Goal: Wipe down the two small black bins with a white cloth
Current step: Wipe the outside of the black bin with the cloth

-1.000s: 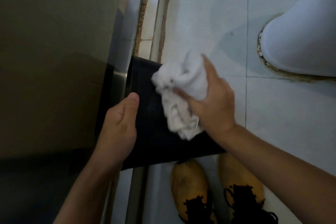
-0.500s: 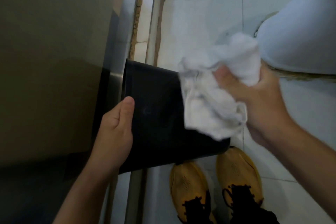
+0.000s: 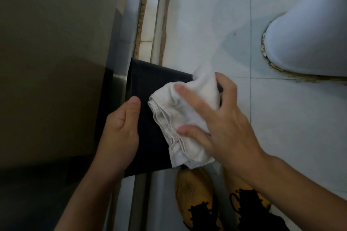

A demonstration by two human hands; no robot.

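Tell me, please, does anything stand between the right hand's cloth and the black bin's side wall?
Nothing visible does. The right hand presses the white cloth flat against the black bin, on its right part. The left hand grips the bin's left edge, apart from the cloth.

Black bin, white cloth, yellow shoes with seemingly black laces

Single head view, looking steeply down, close above hands, tiled floor
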